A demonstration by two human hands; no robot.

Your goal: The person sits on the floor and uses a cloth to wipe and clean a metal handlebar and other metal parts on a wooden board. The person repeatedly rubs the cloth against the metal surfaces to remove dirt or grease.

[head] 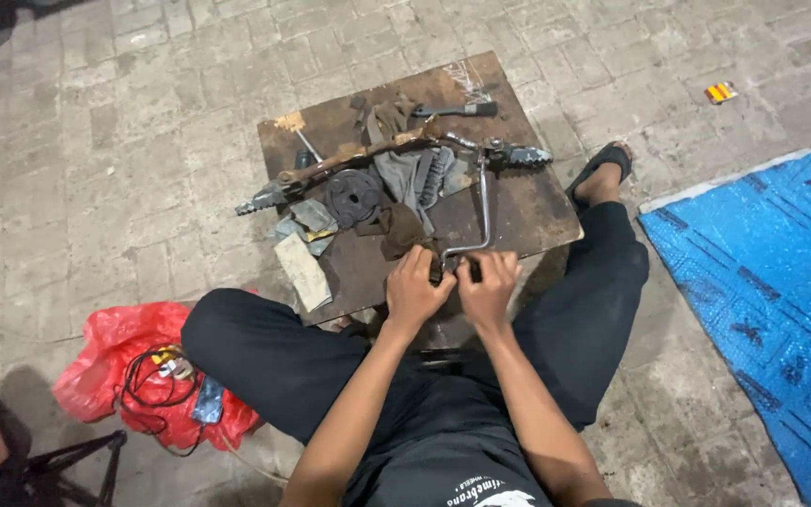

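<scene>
Both the left hand (415,286) and right hand (487,284) clamp the bent metal lever (483,218) at the wooden board's (537,211) near edge, where a slip could pinch fingers.

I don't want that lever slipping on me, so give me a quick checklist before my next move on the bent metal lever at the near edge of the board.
1. Both hands on the lever end: left hand and right hand both close around the near end of the bent metal lever. Ok.
2. Grip firmness: fingers hide the contact. Cannot tell.
3. Lever's far end: it reaches the footpeg bar; whether it is attached, cannot tell.
4. Board steady: support beneath hidden. Cannot tell.
5. Space around lever: grey rags and a dark disc crowd its left. Not ok.
6. Foot apart from the lever. Ok.
</scene>
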